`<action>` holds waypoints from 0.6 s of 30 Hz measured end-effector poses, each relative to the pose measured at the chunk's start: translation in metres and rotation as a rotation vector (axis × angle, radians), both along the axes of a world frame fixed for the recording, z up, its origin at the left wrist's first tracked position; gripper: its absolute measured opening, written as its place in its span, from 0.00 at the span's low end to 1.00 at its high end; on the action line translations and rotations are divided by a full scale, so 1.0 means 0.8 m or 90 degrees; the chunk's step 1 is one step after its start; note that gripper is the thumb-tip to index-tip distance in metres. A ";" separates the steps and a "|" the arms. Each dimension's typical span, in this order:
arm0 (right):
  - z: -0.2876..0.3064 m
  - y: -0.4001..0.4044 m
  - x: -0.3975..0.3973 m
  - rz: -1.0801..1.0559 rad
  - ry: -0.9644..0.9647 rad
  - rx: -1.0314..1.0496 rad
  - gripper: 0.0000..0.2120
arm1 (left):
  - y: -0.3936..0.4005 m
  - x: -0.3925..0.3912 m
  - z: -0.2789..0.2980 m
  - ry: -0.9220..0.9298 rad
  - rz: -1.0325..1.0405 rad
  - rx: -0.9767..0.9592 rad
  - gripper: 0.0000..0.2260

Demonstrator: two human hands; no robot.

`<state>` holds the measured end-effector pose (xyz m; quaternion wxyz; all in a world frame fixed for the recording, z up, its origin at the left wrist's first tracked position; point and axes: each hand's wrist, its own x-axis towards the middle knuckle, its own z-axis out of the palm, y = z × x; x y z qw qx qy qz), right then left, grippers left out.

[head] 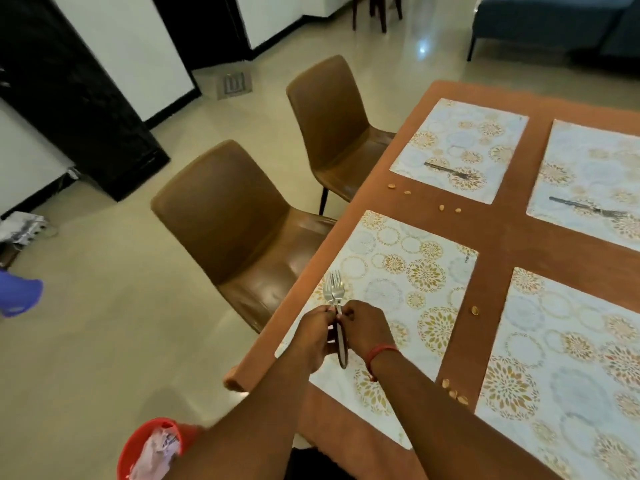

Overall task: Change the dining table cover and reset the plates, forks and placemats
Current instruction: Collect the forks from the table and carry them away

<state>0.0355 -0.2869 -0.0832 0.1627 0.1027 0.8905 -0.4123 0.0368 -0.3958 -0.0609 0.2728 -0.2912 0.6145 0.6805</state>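
Note:
Two forks (333,289) with dark handles stand upright over the near left placemat (398,271), tines up. My left hand (317,337) grips their handles and my right hand (367,327) pinches them at the neck. The table wears an orange-brown cover (491,237) with several patterned placemats on it. A fork (450,171) lies on the far left placemat (460,147). Another fork (588,207) lies on the far right placemat (595,174). The near right placemat (568,358) is bare. No plates are in view.
Nut shells (453,391) lie scattered on the cover between the mats. Two brown chairs (239,223) (332,126) stand at the table's left side. A red bin (149,448) with a bag sits on the floor near my left arm.

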 end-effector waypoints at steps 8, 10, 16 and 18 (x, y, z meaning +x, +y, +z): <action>0.035 -0.097 0.015 0.185 0.051 0.047 0.10 | -0.094 0.027 0.026 0.011 0.096 0.000 0.14; 0.041 -0.126 0.003 0.233 0.069 0.078 0.11 | -0.119 0.017 0.027 0.018 0.114 -0.010 0.12; 0.037 -0.253 -0.060 0.336 0.112 0.169 0.13 | -0.241 -0.042 0.009 0.039 0.221 0.043 0.11; 0.027 -0.306 -0.084 0.343 0.103 0.157 0.14 | -0.295 -0.063 0.004 0.033 0.238 0.042 0.12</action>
